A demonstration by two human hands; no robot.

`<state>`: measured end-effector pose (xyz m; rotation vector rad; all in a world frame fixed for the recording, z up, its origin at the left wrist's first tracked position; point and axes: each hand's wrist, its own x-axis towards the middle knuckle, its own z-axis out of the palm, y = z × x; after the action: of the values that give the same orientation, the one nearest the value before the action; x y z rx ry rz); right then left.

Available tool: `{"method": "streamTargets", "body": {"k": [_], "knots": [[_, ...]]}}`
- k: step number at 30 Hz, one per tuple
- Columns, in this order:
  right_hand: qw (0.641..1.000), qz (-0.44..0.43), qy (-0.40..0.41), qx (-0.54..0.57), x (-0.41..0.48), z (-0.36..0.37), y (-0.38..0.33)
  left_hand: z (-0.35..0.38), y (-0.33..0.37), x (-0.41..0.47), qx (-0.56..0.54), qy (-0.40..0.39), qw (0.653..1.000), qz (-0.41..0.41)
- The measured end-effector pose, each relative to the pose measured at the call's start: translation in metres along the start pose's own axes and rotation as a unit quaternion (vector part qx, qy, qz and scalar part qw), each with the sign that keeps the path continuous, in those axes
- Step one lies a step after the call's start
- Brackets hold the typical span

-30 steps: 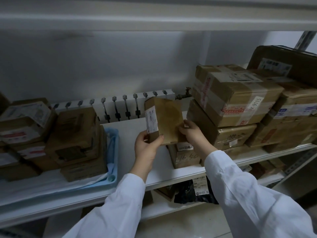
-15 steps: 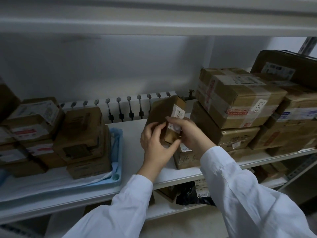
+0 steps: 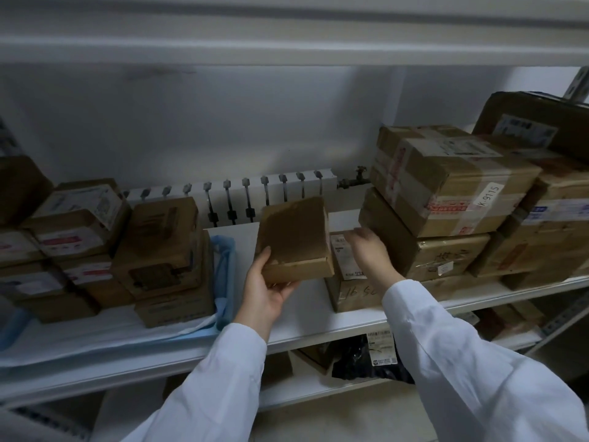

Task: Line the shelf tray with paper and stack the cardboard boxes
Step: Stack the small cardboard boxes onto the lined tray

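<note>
My left hand (image 3: 267,287) grips a small brown cardboard box (image 3: 294,239) from below at its near left corner, holding it above the white shelf (image 3: 318,327). My right hand (image 3: 369,250) hovers blurred over another small box (image 3: 349,282) that stands on the shelf just right of the held one; its fingers look relaxed and hold nothing. To the left, a blue tray (image 3: 224,269) lined with white paper (image 3: 105,327) carries several stacked cardboard boxes (image 3: 165,253).
A stack of larger taped boxes (image 3: 446,186) fills the shelf's right side. A white radiator (image 3: 242,193) runs along the back wall. The lower shelf holds a black bag (image 3: 366,358) and more boxes. Another shelf board hangs overhead.
The right hand has let go of the small box and moved right over the box on the shelf. The left hand alone now holds the box, turned with its plain face up.
</note>
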<state>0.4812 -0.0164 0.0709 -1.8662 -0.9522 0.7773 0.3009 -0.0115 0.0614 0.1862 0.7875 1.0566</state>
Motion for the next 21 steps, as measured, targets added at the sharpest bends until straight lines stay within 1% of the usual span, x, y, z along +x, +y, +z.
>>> {"method": "streamTargets", "body": {"k": [1, 2, 3, 5, 8, 13, 18, 21], "knots": [[0.994, -0.011, 0.013, -0.107, 0.003, -0.002, 0.009, -0.002, 0.001, 0.0, -0.008, 0.004, 1.0, 0.002], [0.979, -0.013, 0.012, -0.201, 0.004, -0.003, 0.016, -0.004, 0.001, 0.001, -0.016, 0.009, 1.0, 0.004], [0.963, -0.004, 0.001, -0.268, 0.003, -0.003, 0.021, -0.005, 0.001, 0.001, -0.022, 0.013, 1.0, 0.005], [0.945, 0.021, -0.035, -0.326, -0.002, -0.001, 0.025, -0.007, 0.001, 0.001, -0.026, 0.021, 0.999, 0.006], [0.934, 0.021, -0.041, -0.354, -0.007, 0.007, 0.028, -0.009, 0.001, 0.001, -0.029, 0.027, 0.999, 0.004], [0.933, 0.04, -0.058, -0.354, -0.003, 0.009, 0.032, -0.012, 0.001, 0.002, -0.036, 0.035, 0.999, 0.004], [0.926, 0.041, -0.019, -0.376, 0.0, 0.014, 0.035, -0.019, 0.004, 0.004, -0.043, 0.041, 0.998, 0.002], [0.929, 0.053, -0.004, -0.366, 0.001, 0.016, 0.034, -0.021, 0.007, 0.005, -0.05, 0.039, 0.998, 0.007]]}}
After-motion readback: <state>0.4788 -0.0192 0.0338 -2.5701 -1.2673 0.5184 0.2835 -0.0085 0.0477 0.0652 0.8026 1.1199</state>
